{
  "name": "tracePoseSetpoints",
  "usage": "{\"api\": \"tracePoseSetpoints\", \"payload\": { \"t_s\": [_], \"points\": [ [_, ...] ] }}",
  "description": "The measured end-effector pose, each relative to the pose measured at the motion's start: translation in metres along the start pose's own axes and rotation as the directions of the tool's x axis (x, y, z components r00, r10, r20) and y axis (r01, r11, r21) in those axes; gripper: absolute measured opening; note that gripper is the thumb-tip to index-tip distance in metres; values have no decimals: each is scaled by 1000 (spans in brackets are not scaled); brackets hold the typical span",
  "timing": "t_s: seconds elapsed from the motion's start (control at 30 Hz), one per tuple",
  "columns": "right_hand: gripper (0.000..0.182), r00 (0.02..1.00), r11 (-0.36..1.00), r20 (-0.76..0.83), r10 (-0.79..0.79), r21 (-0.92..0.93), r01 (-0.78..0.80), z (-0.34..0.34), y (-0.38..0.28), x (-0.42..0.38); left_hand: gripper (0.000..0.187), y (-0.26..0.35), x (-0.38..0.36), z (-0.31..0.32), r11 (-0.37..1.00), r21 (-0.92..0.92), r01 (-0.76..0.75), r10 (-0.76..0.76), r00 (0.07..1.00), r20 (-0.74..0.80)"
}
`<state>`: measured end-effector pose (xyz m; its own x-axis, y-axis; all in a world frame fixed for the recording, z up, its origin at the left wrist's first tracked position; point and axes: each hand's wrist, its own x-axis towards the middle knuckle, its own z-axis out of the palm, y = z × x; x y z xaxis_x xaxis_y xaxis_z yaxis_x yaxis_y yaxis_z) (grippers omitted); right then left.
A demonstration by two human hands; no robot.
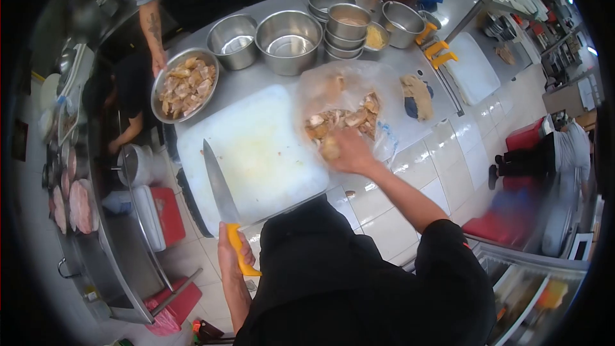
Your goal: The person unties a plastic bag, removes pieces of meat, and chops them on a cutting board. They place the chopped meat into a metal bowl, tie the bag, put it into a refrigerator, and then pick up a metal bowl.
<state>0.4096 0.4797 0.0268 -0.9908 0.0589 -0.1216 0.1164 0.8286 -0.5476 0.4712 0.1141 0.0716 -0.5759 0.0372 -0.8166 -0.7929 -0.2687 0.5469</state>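
My left hand (229, 257) is closed around the yellow handle of a chef's knife (220, 182). The blade points away from me over the left side of a white cutting board (256, 147), which has small scraps on it. At the board's right, my right hand (350, 152) is closed on a pale yellowish piece of meat (330, 148), slightly blurred. It is at the mouth of a clear plastic bag (314, 87) with cut meat pieces (359, 118) inside. A steel bowl (211, 97) of similar pieces stands at the board's far left corner, another person's hand (159, 63) at its rim.
Several steel bowls (288, 45) line the table's far side. A tan cloth (418, 96) lies right of the bag. Yellow-handled tools (439, 54) hang at the table's right edge, near a second white board (473, 70). Another person (544, 154) stands at the far right.
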Motion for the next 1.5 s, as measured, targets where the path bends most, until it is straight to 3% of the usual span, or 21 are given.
{"api": "tracePoseSetpoints", "payload": {
  "t_s": [0.07, 0.2, 0.3, 0.37, 0.5, 0.57, 0.63, 0.77, 0.83, 0.9, 0.97, 1.03, 1.07, 1.13, 1.17, 1.23, 1.27, 1.33, 1.37, 1.4, 1.5],
  "points": [
    [75, 981, 980, 63, 183, -92, -177, 34, -5, 0, 62, 0, 2, 0, 1000, 17, 3, -3, 1000, 3],
    [83, 991, 977, -6, 132, -167, -131, 41, -15, -6, 62, -2, 7, -3, 999, 19, -33, 32, 999, 21],
    [80, 992, 972, 65, 112, -217, -95, 32, -22, -10, 62, -2, 11, -2, 999, 23, -26, 25, 999, 22],
    [77, 985, 986, 50, 165, -25, -164, 41, -12, -3, 62, -2, 12, 0, 1000, 25, -17, 17, 999, 29],
    [74, 974, 975, 48, 220, -22, -219, 28, -2, 3, 62, -1, 15, -6, 999, 42, -16, 15, 999, 31],
    [72, 953, 987, -288, 96, 153, -53, 34, 26, 7, 62, 0, 12, -11, 999, 36, -32, 31, 999, 25],
    [69, 870, 978, -468, 155, 197, -68, 19, 29, 5, 63, 0, 9, -17, 999, 23, -46, 46, 999, 6],
    [68, 821, 911, -533, 206, 411, 38, -29, -29, -2, 64, -1, 5, -27, 995, 27, -95, 96, 994, -48],
    [69, 797, 910, -602, 52, 357, 211, -34, -68, 2, 63, 5, -2, -26, 993, 79, -91, 99, 990, -99],
    [68, 865, 923, -469, -177, 225, 311, -14, -111, 13, 63, 4, -3, -28, 987, 122, -105, 121, 984, -133],
    [65, 963, 929, -168, -210, 272, 250, 25, -150, 30, 62, 2, -2, -32, 975, 183, -126, 153, 979, -138],
    [63, 972, 963, 68, -227, 165, 214, 81, -171, 50, 62, -2, 2, -36, 963, 233, -138, 177, 972, -155],
    [63, 968, 960, 75, -239, 168, 224, 105, -171, 59, 62, -4, 3, -38, 946, 290, -146, 198, 967, -159],
    [71, 920, 940, 270, -284, -112, 323, 136, -174, 70, 61, -5, 2, -40, 952, 277, -130, 184, 966, -179],
    [71, 914, 936, 279, -295, -107, 335, 141, -175, 71, 59, -8, 3, -42, 937, 313, -153, 215, 962, -172],
    [75, 922, 903, 83, -379, -186, 388, 135, -173, 63, 56, -19, 10, -47, 918, 346, -195, 260, 953, -153],
    [75, 920, 901, 93, -380, -186, 391, 137, -165, 67, 56, -22, 11, -48, 922, 339, -188, 253, 955, -158],
    [71, 947, 923, -27, -319, 219, 317, 139, -145, 91, 57, -25, 15, -43, 876, 468, -119, 257, 936, -242],
    [63, 961, 903, -109, -256, 328, 278, 129, -136, 95, 57, -27, 14, -38, 881, 458, -115, 252, 935, -250],
    [57, 967, 867, -184, -176, 435, 241, 114, -129, 95, 57, -29, 12, -31, 842, 503, -195, 338, 918, -209],
    [52, 974, 862, -218, -63, 481, 163, 89, -114, 91, 55, -22, 12, -6, 642, 667, -379, 557, 828, -66]
  ]
}}
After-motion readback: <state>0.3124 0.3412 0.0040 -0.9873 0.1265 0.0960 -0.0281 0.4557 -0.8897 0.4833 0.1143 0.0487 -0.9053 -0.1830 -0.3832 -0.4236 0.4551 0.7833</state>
